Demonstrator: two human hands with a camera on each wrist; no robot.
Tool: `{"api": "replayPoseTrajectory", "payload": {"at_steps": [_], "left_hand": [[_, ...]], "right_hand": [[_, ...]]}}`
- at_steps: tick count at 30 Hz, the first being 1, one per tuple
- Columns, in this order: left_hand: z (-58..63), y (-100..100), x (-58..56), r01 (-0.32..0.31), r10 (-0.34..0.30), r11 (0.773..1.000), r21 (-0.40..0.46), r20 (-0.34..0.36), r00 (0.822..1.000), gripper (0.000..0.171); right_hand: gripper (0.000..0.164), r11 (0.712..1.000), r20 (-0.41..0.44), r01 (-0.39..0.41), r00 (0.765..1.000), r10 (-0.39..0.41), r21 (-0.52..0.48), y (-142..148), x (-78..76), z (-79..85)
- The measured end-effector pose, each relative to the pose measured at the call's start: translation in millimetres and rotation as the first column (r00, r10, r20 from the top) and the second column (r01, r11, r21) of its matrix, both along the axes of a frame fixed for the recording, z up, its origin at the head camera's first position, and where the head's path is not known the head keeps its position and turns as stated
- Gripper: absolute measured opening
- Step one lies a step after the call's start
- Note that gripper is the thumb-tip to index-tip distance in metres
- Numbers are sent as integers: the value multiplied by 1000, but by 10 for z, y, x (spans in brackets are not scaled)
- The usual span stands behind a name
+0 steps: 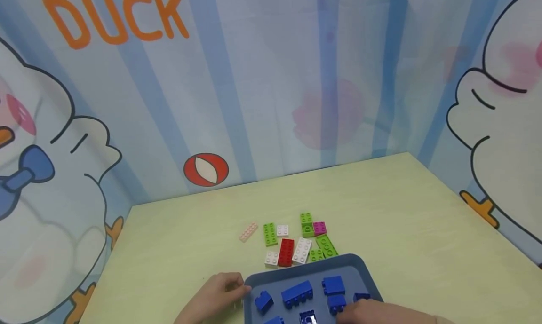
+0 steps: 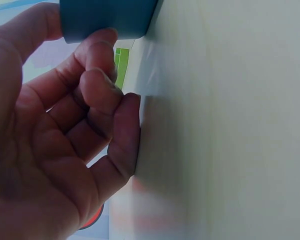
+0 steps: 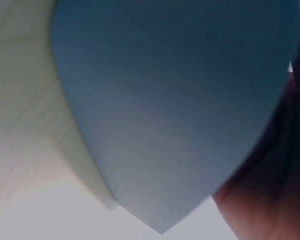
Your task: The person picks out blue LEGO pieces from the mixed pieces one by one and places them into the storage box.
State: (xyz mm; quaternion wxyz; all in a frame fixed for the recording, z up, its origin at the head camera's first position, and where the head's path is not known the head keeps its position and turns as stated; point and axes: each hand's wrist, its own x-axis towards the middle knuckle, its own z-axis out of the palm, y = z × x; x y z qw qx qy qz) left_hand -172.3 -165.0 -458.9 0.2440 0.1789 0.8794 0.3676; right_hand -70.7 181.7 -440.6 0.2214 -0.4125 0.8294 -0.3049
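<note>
A grey-blue tray at the bottom of the head view holds several blue toy bricks. My left hand pinches the tray's left edge; in the left wrist view its thumb and index finger meet the tray wall, the other fingers curled. Over the tray's right side, my right hand reaches in, its fingertips beside a small blue brick. Whether those fingers hold a brick is hidden. In the right wrist view the tray's outer wall covers most of that hand.
Beyond the tray lie loose bricks: a red brick, a white brick, several green bricks, a magenta brick and a pale pink brick. A printed cloth backdrop borders the pale yellow table.
</note>
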Motion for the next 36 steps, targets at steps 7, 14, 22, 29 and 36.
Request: {"api": "replayPoseTrajectory", "payload": {"at_steps": [7, 14, 22, 29, 36], "left_hand": [[10, -4, 9, 9, -9, 1000, -1, -5, 1000, 30], [8, -6, 7, 11, -11, 1000, -4, -13, 1000, 29], [12, 3, 13, 1, -1, 1000, -4, -6, 1000, 29], [18, 10, 10, 3, -3, 1000, -7, -10, 1000, 28], [40, 13, 17, 6, -6, 1000, -10, -24, 1000, 29]], "right_hand": [[18, 991, -93, -77, 993, 67, -109, -44, 21, -74], [23, 997, -113, -31, 993, 23, -70, 14, -19, -127], [19, 984, 54, 175, 983, -175, 19, 45, -31, -77], [22, 968, 125, 243, 961, -249, 60, 117, -47, -40], [26, 973, 106, 222, 968, -228, 60, 126, -45, -19]]}}
